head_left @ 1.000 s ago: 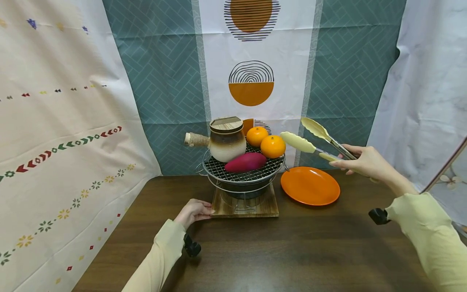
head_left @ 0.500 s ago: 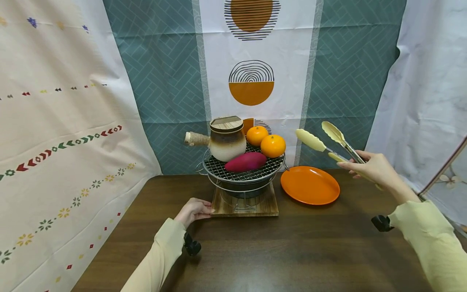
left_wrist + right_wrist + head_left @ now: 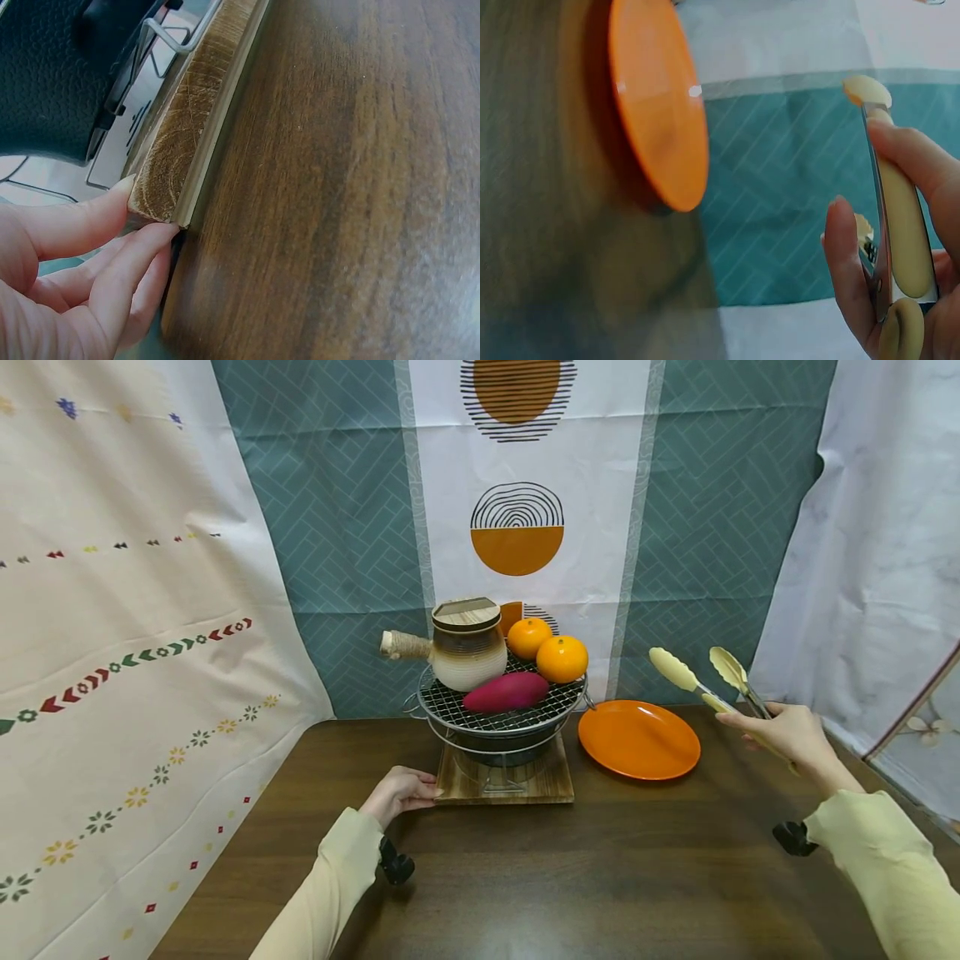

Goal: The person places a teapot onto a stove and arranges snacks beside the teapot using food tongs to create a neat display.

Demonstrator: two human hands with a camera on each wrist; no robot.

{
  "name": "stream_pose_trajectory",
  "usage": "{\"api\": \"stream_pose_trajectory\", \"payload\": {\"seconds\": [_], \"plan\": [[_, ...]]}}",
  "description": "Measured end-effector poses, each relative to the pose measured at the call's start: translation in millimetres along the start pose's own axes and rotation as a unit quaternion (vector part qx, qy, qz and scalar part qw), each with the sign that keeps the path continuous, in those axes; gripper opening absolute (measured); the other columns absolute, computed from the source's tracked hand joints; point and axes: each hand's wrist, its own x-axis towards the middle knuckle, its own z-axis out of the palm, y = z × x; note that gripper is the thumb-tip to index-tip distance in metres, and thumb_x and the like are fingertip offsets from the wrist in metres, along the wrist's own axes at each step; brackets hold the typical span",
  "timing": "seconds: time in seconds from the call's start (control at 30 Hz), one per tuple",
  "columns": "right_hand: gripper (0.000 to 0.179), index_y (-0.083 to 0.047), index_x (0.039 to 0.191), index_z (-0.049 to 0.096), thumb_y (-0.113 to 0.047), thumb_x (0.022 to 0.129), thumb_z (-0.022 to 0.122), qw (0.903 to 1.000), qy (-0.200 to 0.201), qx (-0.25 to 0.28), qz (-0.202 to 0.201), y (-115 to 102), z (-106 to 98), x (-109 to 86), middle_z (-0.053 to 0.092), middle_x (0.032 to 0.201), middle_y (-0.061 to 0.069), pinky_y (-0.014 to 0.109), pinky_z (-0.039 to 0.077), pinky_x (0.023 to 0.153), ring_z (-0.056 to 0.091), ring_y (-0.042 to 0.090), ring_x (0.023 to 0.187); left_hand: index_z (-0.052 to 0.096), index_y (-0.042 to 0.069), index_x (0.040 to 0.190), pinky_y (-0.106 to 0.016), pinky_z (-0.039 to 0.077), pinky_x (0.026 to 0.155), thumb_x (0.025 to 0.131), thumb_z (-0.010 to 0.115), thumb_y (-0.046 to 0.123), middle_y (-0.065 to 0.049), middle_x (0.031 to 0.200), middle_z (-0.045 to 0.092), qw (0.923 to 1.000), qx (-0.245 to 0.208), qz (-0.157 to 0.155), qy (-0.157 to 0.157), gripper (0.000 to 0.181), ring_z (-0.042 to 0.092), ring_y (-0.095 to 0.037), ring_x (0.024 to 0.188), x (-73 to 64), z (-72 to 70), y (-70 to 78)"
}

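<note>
My left hand (image 3: 399,795) pinches the near left corner of the square wooden board (image 3: 555,787); in the left wrist view the thumb is at its top edge and fingertips at its lower edge. On that board stands a round tabletop grill (image 3: 502,724). Its mesh carries a lidded clay pot (image 3: 468,662) with a rope-wrapped handle, a purple sweet potato (image 3: 506,692) and two oranges (image 3: 562,659). At the right, my right hand (image 3: 795,737) grips metal tongs (image 3: 904,225) with cream tips, spread apart with nothing between them, raised beyond the right side of the orange plate (image 3: 637,739).
Patterned cloth hangs behind as a teal and white backdrop (image 3: 345,527). A cream embroidered cloth (image 3: 150,610) borders the left, and a pale marbled cloth (image 3: 892,568) the right. The brown wooden table (image 3: 600,877) spreads out in front of the grill.
My right hand has moved right and slightly down with the tongs, away from the oranges and past the plate. The left hand stays at the board.
</note>
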Motion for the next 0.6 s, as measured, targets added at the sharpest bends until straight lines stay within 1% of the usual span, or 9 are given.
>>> {"api": "stream_pose_trajectory", "payload": {"seconds": [0.1,0.2,0.43,0.6], "plan": [[0.056,0.002,0.082,0.057,-0.053,0.074,0.067,0.9998,0.004,-0.009,0.016,10.4,1.5,-0.1,0.065,0.068,0.01,0.031,0.028,0.037,0.05,0.018,0.051,0.05,-0.02,0.109,-0.04,0.05,0.071,0.076,0.058,-0.019,-0.017,0.083,0.059,1.0,-0.001,0.0,-0.002,0.034,0.06,-0.02,0.068,0.0,0.2,-0.3],[0.058,0.003,0.081,0.058,-0.055,0.074,0.066,0.9995,0.006,-0.016,0.029,18.7,2.2,-0.4,0.064,0.066,0.009,0.031,0.028,0.038,0.045,0.018,0.049,0.05,-0.02,0.109,-0.041,0.05,0.071,0.076,0.058,-0.019,-0.017,0.083,0.059,1.0,-0.002,0.0,-0.002,0.034,0.06,-0.02,0.068,0.3,0.4,0.1],[0.062,0.003,0.083,0.056,-0.058,0.074,0.063,0.9977,0.006,-0.041,0.054,35.6,4.3,-2.0,0.064,0.066,0.009,0.031,0.033,0.045,0.05,0.022,0.06,0.049,-0.021,0.109,-0.041,0.05,0.072,0.076,0.058,-0.018,-0.018,0.086,0.058,1.0,-0.003,0.004,-0.008,0.035,0.059,-0.02,0.068,0.2,0.8,1.9],[0.062,0.003,0.078,0.055,-0.059,0.074,0.063,0.9965,0.005,-0.054,0.064,45.4,6.1,-1.8,0.063,0.064,0.008,0.031,0.033,0.045,0.048,0.022,0.06,0.049,-0.021,0.108,-0.041,0.05,0.071,0.076,0.058,-0.019,-0.018,0.084,0.058,0.9999,-0.001,0.005,-0.009,0.034,0.06,-0.02,0.068,-0.5,0.6,1.8]]}}
